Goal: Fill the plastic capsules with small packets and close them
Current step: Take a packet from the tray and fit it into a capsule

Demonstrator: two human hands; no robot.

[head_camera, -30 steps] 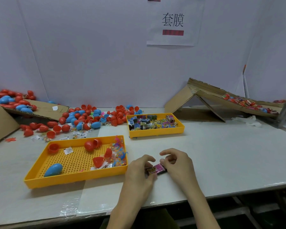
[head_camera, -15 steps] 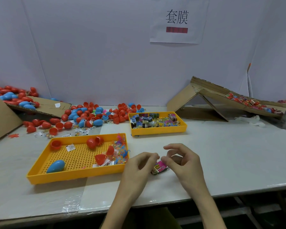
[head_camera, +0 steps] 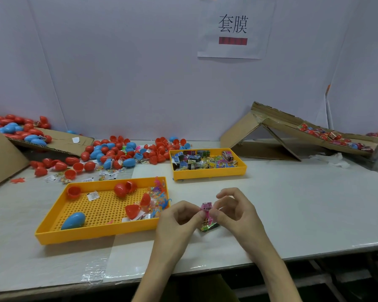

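Both hands work at the front of the surface [head_camera: 292, 214]. My left hand [head_camera: 179, 216] and right hand [head_camera: 238, 212] each pinch the top of one foil packet [head_camera: 207, 222] between thumb and forefinger. The packet is held upright between them. I cannot tell whether its lower end touches the surface.

Step in hand, as I judge it: fold the packet small enough to fit a capsule half.

1. Note the supplies. Spare packets fill the far yellow tray [head_camera: 210, 173]. The near yellow tray [head_camera: 92, 235], just left of my left hand, holds a red capsule half [head_camera: 131, 211].
2. Keep both pinches close to the fold line.
3. Press the crease flat.
4. Hold the fold with one hand before reaching with the other.

Packet appearance: the pink printed top is doubled over at my fingertips, and the lower part is shiny, multicoloured and creased. Foil probably springs back, so it may unfold if released.
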